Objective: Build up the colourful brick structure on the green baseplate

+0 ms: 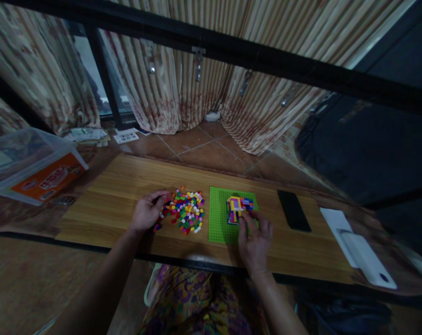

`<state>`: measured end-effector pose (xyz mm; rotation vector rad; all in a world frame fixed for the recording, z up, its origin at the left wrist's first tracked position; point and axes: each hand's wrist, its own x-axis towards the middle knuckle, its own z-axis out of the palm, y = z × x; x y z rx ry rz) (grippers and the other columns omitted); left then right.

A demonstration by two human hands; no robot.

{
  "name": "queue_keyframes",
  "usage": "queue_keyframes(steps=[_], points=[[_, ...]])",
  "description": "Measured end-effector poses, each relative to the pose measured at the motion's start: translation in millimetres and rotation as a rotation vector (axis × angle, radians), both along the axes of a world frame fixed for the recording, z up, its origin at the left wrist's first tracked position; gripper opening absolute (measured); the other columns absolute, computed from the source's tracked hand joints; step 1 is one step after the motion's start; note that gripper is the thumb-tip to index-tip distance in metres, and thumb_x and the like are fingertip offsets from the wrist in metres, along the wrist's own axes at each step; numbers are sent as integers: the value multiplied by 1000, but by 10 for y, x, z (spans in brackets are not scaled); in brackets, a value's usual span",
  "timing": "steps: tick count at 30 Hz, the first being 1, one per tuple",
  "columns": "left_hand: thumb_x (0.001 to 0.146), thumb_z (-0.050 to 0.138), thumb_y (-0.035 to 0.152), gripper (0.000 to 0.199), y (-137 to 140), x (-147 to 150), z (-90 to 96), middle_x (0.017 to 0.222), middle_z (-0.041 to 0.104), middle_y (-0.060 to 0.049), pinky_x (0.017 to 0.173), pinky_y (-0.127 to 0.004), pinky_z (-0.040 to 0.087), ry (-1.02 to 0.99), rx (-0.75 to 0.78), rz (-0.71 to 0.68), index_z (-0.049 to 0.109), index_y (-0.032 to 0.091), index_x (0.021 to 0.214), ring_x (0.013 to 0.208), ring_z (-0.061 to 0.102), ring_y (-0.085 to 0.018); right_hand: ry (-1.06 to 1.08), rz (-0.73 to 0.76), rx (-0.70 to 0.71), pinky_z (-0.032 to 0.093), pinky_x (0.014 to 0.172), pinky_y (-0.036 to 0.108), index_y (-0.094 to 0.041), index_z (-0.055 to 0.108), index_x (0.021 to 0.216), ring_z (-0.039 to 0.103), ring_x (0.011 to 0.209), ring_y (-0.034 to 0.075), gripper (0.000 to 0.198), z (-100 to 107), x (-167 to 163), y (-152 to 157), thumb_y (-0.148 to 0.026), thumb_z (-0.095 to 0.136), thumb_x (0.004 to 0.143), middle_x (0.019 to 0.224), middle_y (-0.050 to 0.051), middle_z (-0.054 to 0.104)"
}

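A loose pile of small multicoloured toy bricks (pixel 188 209) lies on the wooden tabletop. At its left edge is my left hand (pixel 148 211), fingers curled and thumb drawn close to the index finger; anything between them is too small to make out. Right of the pile lies a green studded baseplate (pixel 217 218). On it stands a low block structure of toy bricks (pixel 236 204) in yellow, purple, red, blue and white. My right hand (pixel 256 239) has its thumb and fingers closed at the structure's near right side, hiding part of it.
A black phone (pixel 293 210) lies right of the baseplate. Farther right are a white sheet (pixel 336 228) and a white device (pixel 367 260). A clear plastic tub (pixel 39 163) with an orange label stands at the left. Striped curtains (pixel 197 93) hang beyond the table.
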<state>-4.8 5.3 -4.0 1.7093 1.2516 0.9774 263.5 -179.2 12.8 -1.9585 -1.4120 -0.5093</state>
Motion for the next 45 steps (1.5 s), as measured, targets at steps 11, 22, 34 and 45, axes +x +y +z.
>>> queue_keyframes(steps=[11, 22, 34, 45], points=[[82, 56, 45, 36, -29, 14, 72, 104, 75, -5, 89, -30, 53, 15, -9, 13, 73, 18, 101, 97, 68, -22, -200, -66, -150, 39, 82, 37, -24, 70, 108, 51, 101, 25, 23, 12, 13, -32, -29, 53, 93, 115, 10, 63], [84, 54, 43, 34, -3, 20, 22, 101, 75, -5, 89, -31, 52, -5, 20, -23, 73, 19, 100, 95, 69, -22, -292, 20, -247, 39, 81, 41, -21, 69, 107, 52, 99, 28, 24, 271, 51, -36, -32, 55, 91, 115, 11, 63], [85, 53, 39, 33, 15, 13, -70, 101, 75, -5, 88, -32, 52, -2, 48, -26, 72, 20, 104, 94, 69, -21, 256, 297, -260, 46, 85, 38, -19, 68, 98, 58, 93, 23, 21, -35, -713, 117, -30, 52, 92, 96, 8, 66], [86, 54, 38, 30, 2, 18, -34, 101, 75, -5, 88, -31, 52, -7, 59, -32, 72, 19, 101, 95, 68, -21, 276, 360, -301, 40, 85, 36, -25, 71, 91, 56, 91, 22, 12, -26, -860, 214, -30, 61, 87, 93, 3, 66]])
